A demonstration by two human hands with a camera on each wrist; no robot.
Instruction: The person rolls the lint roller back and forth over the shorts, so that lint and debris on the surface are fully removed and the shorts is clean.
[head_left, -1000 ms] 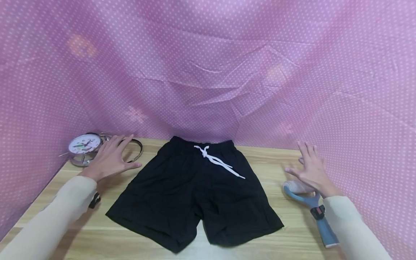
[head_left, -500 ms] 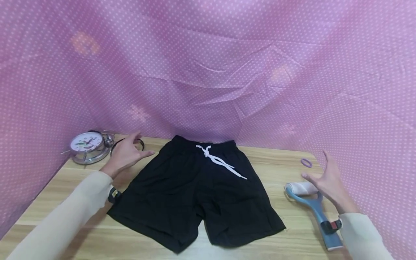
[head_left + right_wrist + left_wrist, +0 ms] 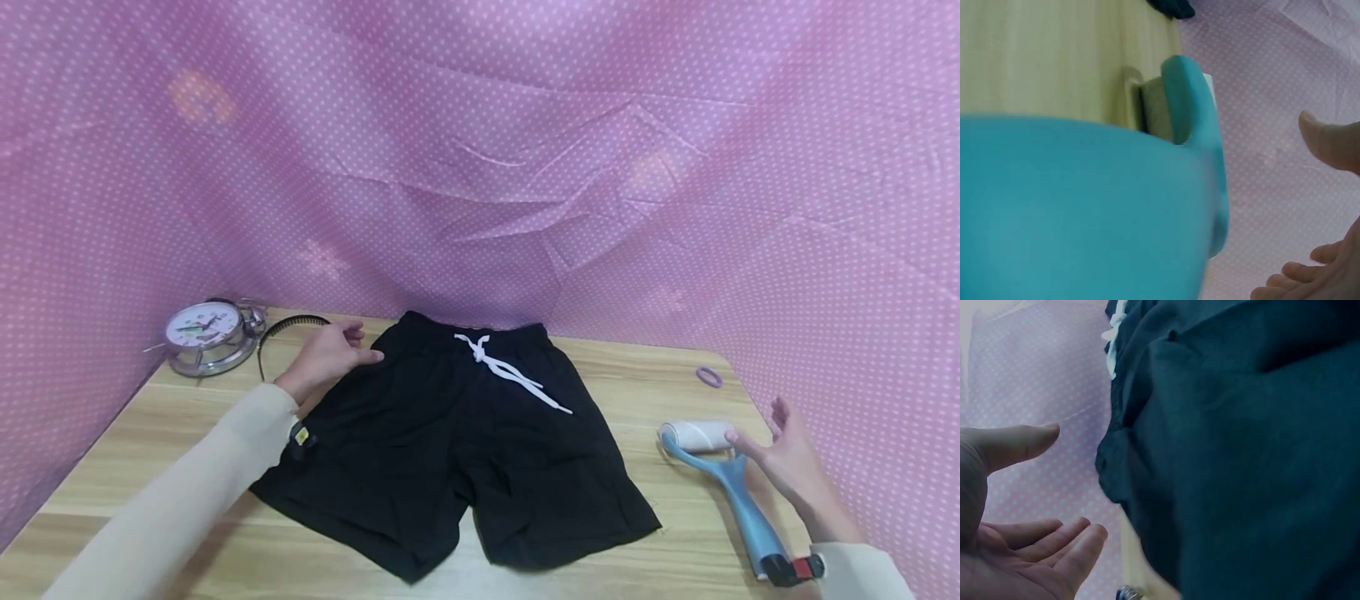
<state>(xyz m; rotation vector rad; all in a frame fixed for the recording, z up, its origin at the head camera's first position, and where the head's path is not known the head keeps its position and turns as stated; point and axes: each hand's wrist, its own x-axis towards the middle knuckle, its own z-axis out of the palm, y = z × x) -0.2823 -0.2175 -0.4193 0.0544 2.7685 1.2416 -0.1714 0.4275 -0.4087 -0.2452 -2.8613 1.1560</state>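
Observation:
Black shorts (image 3: 450, 433) lie spread on the wooden table, a white drawstring (image 3: 502, 371) tied at the waistband. My left hand (image 3: 330, 354) hovers by their upper left side, thumb and fingers apart and holding nothing. In the left wrist view the thumb (image 3: 1025, 444) and fingers point toward the waistband edge. On the right, a lint roller (image 3: 738, 492) with a blue handle and white roll lies on the table. My right hand (image 3: 787, 458) is above and beside it, with thumb apart from loosely bent fingers and nothing between them. The handle (image 3: 1079, 206) fills much of the right wrist view.
A silver alarm clock (image 3: 206, 333) lies at the back left, with a black headband (image 3: 292, 321) next to it, partly behind my left hand. A purple ring-shaped band (image 3: 708, 377) lies at the back right. Pink dotted cloth (image 3: 480, 167) hangs behind and along both sides.
My left hand has moved right from the clock and headband toward the shorts. My right hand has moved right and nearer, uncovering the purple band and the roll. The shorts stay put.

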